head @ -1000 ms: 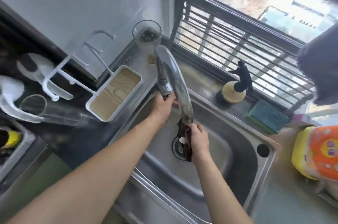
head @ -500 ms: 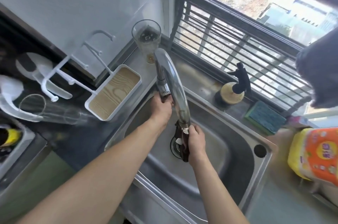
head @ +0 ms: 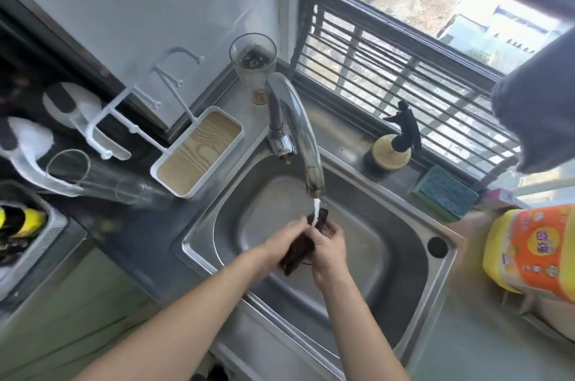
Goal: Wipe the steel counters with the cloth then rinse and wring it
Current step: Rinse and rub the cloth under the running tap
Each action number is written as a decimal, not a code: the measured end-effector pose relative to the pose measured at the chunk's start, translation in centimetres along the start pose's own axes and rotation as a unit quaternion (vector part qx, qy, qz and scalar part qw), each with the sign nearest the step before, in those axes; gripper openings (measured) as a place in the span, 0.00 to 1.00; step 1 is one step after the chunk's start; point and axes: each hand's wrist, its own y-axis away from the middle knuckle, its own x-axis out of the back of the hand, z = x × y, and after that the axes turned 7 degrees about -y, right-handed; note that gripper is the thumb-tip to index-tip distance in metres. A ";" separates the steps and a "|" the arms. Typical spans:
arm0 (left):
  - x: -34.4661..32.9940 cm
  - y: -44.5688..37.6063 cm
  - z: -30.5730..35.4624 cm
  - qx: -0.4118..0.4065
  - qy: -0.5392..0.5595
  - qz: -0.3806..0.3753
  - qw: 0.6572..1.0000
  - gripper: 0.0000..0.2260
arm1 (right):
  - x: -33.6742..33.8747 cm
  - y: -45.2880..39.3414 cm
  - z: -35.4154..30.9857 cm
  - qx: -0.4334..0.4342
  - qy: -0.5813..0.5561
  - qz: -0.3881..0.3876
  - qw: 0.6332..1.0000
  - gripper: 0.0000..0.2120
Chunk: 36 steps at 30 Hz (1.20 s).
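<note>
At far left a clear glass [head: 93,178] lies on its side on the dark surface [head: 102,219], beside a white tray [head: 199,150] with a wood-grain base. Over the steel sink [head: 401,259], your left hand [head: 280,243] and right hand [head: 329,243] meet under the tap [head: 298,128], both grips clamped on the dark cloth [head: 298,251], which is bunched between your palms. A white stream of water [head: 316,211] falls from the spout onto the cloth's upper end. On the far ledge stand a tall glass [head: 253,66] and, further right, a spray bottle [head: 393,144], with a blue-green sponge [head: 445,191] beside it. At far right sits a yellow and orange package [head: 535,250].
</note>
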 end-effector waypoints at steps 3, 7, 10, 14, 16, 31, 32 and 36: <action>-0.3 0.7 -2.8 0.011 0.051 -0.032 0.998 0.15 | 0.3 0.4 0.3 -0.008 0.032 0.008 0.999 0.23; 0.7 0.7 -3.5 0.020 0.072 -0.044 0.996 0.13 | 0.8 0.6 -0.5 0.005 0.087 -0.005 0.996 0.10; 0.9 0.4 -3.6 0.033 0.078 0.018 0.996 0.10 | 0.8 0.3 -0.7 0.027 0.120 0.007 0.992 0.09; 0.8 -0.8 -2.8 0.041 0.154 0.081 0.984 0.11 | 0.5 0.6 -1.1 0.011 0.125 -0.006 0.992 0.13; 0.4 -1.0 -2.5 0.042 0.180 0.090 0.979 0.12 | 0.6 0.4 -0.9 0.034 0.144 0.001 0.989 0.14; 0.3 -2.2 -3.1 0.070 0.262 0.021 0.962 0.14 | 0.9 0.5 -1.5 0.067 0.117 -0.084 0.987 0.12; 0.4 -2.5 -2.9 0.060 0.277 0.043 0.958 0.14 | 1.0 0.6 -1.6 0.072 0.125 -0.088 0.986 0.08; 0.1 -3.7 -1.9 0.027 0.303 0.102 0.947 0.21 | 1.1 0.2 -1.5 0.046 0.134 -0.074 0.987 0.19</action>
